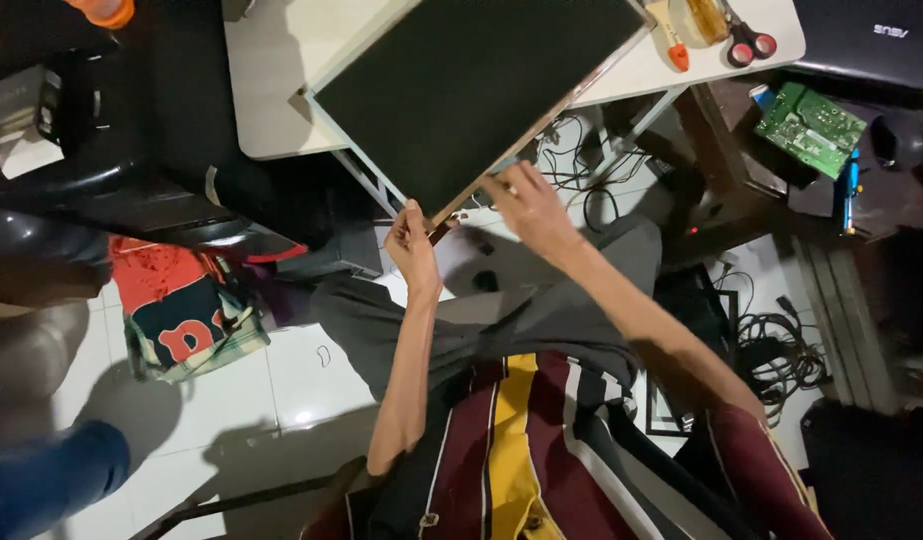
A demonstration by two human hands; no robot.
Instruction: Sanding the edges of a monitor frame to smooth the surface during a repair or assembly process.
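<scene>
One dark display panel (472, 90) on white table (272, 70), left hand (412, 245) and right hand (527, 205) pinching its 6 o'clock edge, one scissors (747, 40) and one green circuit board (810, 125) at 2 o'clock.

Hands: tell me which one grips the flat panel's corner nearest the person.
The left hand pinches the dark panel's lowest corner; the right hand rests farther along its lower-right edge.

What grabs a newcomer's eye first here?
First, the large dark flat panel at top centre, jutting off the edge of the white table, with the left hand and right hand gripping its near edge. Next, the green circuit board at upper right, and the red-handled scissors on the table's far right corner.
</scene>
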